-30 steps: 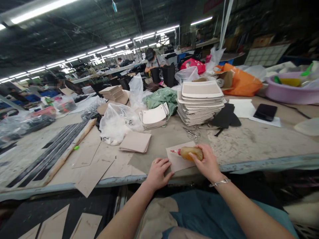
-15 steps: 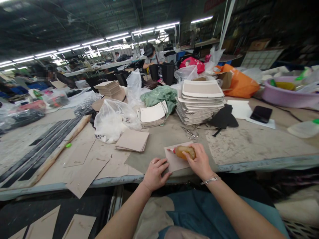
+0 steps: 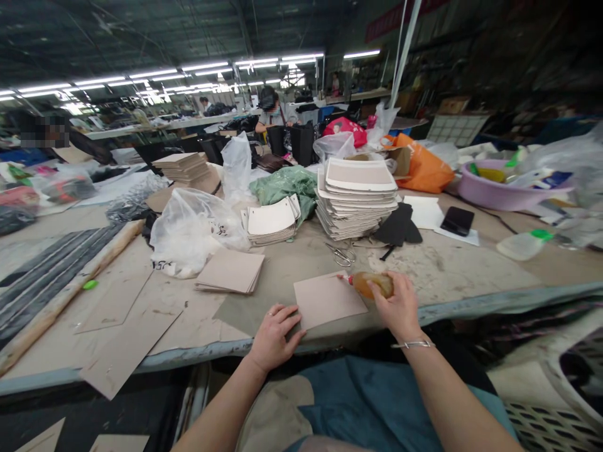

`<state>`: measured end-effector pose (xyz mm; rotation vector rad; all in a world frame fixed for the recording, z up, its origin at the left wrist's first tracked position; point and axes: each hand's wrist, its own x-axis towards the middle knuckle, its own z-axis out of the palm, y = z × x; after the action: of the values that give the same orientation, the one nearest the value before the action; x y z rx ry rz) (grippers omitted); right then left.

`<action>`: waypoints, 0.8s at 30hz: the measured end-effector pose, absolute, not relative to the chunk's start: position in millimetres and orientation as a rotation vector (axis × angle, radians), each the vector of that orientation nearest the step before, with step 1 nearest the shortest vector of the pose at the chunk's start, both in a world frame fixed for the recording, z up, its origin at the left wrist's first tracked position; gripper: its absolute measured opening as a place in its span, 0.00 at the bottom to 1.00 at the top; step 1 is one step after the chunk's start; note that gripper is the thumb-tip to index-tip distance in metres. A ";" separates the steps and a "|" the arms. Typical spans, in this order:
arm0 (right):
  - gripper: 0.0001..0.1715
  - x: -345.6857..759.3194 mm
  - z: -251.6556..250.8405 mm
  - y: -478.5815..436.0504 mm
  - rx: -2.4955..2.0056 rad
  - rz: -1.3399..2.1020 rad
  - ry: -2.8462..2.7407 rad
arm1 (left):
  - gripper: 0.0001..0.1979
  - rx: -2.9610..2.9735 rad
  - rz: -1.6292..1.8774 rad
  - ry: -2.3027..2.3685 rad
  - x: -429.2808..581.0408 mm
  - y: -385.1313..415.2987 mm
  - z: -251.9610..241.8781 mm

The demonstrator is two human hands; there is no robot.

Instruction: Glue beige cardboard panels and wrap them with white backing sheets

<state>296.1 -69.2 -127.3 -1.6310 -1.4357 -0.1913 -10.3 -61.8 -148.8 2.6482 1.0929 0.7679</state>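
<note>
Worktable (image 3: 464, 267), amber btl (image 3: 363, 284) in R grip (image 3: 399, 306)

amber bottle (image 3: 367, 284) partly hidden by right fingers (image 3: 379, 295), lower-left cardboard pieces (image 3: 120, 444) cut off below, red banner (image 3: 389, 23) blurred

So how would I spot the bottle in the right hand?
On the worktable, find the tall stack of pale panels. Nearer the table's front edge, the right hand holds the bottle by a flat card. It is amber with a red tip, unlike the pale, green-capped bottle farther right.
</note>
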 end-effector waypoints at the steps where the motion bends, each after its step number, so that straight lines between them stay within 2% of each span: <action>1: 0.15 299.1 -127.5 -69.5 -1.649 -0.205 -1.422 | 0.13 2.649 0.775 1.090 -10.5 -61.9 -148.6; 11: 0.17 304.3 -127.2 -68.9 -1.686 -0.259 -1.383 | 0.10 2.639 0.801 1.078 -11.7 -64.2 -150.5; 24: 0.14 221.0 -128.3 -48.7 -1.468 0.088 -1.550 | 0.10 2.612 0.804 1.090 -11.6 -64.4 -151.9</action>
<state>221.0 -48.7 -128.3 -1.4681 -1.5497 0.0882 -11.6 -64.4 -151.9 2.6116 1.0897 0.8044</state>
